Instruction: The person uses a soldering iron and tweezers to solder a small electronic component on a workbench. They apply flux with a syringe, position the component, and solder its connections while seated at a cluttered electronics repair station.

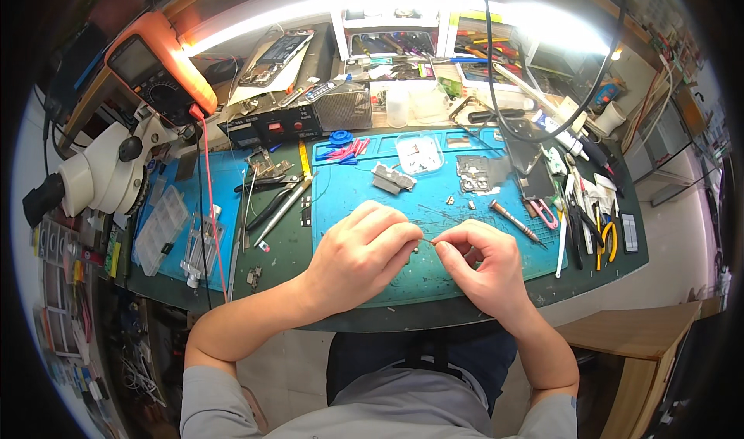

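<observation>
Left hand (364,245) and right hand (487,265), both pinched narrow, hold a thin brownish strip (428,241) that I observe remotely between them, above the near half of the blue mat (341,191). Beyond, a screwdriver (514,221) lies right; farther left rests a grey part (393,179); an orange multimeter (160,71) stands far left.

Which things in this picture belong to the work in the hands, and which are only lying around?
Seemingly in use:
- thin piece, too small to identify, pinched between the left hand and right hand
- blue mat beneath them

Apparently just around:
- orange multimeter
- white microscope
- yellow-handled tool
- clear compartment box
</observation>
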Available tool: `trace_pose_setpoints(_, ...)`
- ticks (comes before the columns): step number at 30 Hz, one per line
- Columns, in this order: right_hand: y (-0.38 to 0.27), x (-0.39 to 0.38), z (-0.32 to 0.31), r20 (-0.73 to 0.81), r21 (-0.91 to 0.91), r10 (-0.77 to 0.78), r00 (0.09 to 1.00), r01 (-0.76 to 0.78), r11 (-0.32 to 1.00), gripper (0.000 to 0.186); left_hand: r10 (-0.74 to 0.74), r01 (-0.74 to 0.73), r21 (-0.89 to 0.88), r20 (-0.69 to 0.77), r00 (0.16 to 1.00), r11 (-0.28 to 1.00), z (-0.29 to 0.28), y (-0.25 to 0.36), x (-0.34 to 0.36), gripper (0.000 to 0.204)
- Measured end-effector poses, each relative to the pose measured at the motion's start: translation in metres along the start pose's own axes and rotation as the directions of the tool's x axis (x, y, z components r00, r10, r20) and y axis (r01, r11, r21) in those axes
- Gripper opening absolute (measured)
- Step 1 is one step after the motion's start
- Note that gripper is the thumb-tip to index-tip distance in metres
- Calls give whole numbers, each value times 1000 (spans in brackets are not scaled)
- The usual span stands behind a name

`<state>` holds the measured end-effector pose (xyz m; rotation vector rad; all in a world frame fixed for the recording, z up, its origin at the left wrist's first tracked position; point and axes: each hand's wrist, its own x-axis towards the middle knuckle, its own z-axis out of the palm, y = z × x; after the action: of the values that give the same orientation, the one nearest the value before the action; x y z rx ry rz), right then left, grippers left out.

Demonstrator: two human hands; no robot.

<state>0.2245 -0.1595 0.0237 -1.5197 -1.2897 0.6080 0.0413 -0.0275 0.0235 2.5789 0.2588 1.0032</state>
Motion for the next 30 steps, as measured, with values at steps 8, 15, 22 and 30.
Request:
trace_pose_setpoints(8, 1, 1, 8, -66, -165, -120, 991, 107, 980, 6, -78, 82, -67, 54, 995, 994, -1, 5, -2, 20)
trace_pose_setpoints(15, 3, -1, 20, -147, -351, -277, 950, 211, 912, 11, -87, 90, -99, 30, 996, 991, 4, 10, -6, 14)
trace_pose_setpoints(22, 6, -4, 30, -167, -479, -297, 940, 186, 858, 10, -94, 95, -103, 13, 995, 990, 8, 9, -6, 13)
trace_pose_setpoints(30, 4, -7, -4, -12, 258, 195, 981, -186, 948, 19, -307, 326, -338, 110, 945, 883, -4, 6, 1, 5)
